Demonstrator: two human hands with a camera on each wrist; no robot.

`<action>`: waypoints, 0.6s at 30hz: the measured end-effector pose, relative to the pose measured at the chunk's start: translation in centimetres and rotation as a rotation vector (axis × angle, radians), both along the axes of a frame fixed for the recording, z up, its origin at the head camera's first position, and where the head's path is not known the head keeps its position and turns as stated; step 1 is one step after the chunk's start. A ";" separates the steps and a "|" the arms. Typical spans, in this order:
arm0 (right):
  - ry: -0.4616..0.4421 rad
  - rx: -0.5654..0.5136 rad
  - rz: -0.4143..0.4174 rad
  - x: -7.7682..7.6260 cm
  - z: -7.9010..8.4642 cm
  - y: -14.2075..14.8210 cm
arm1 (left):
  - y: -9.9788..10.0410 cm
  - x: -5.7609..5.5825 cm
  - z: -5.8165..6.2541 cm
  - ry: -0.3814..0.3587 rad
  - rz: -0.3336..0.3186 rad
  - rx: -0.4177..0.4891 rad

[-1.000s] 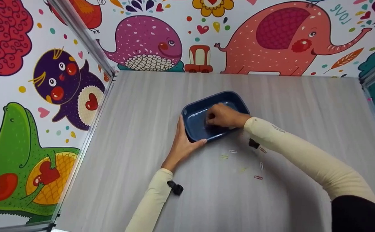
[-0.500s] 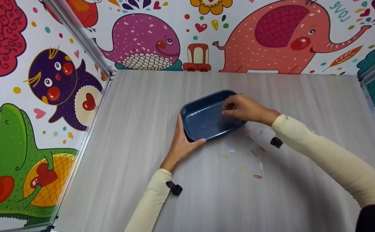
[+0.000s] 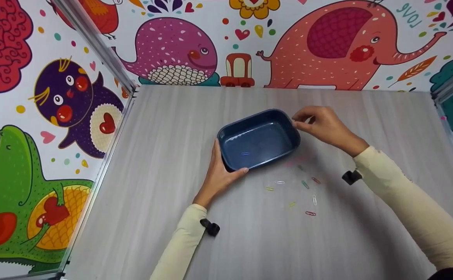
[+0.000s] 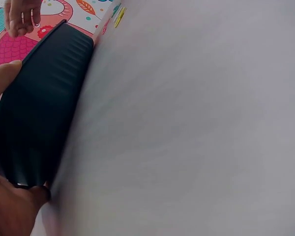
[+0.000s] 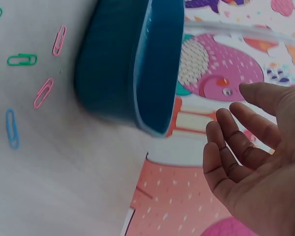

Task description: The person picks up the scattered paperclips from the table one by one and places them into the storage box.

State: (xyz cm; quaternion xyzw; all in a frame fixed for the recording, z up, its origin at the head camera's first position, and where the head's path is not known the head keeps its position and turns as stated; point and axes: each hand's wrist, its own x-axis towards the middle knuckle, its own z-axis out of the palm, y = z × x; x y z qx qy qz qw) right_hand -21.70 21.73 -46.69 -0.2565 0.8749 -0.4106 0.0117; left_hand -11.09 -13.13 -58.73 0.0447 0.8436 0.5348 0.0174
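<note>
Cream-cuffed left hand [image 3: 219,174] in thumb-and-finger grip on tray [image 3: 265,142]; right hand [image 3: 328,126] loosely curved, unloaded, beside it. Finish: glossy blue.

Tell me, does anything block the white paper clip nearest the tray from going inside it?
Yes, the tray has a near wall, so the white paper clip would probably need lifting over it. Before that wall, I see only bare tabletop. The left hand is off to the side, holding the tray's left end.
</note>
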 end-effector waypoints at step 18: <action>-0.075 -0.110 -0.231 4.2 -6.2 4.6 | -0.5 0.0 -0.1 0.020 0.004 0.007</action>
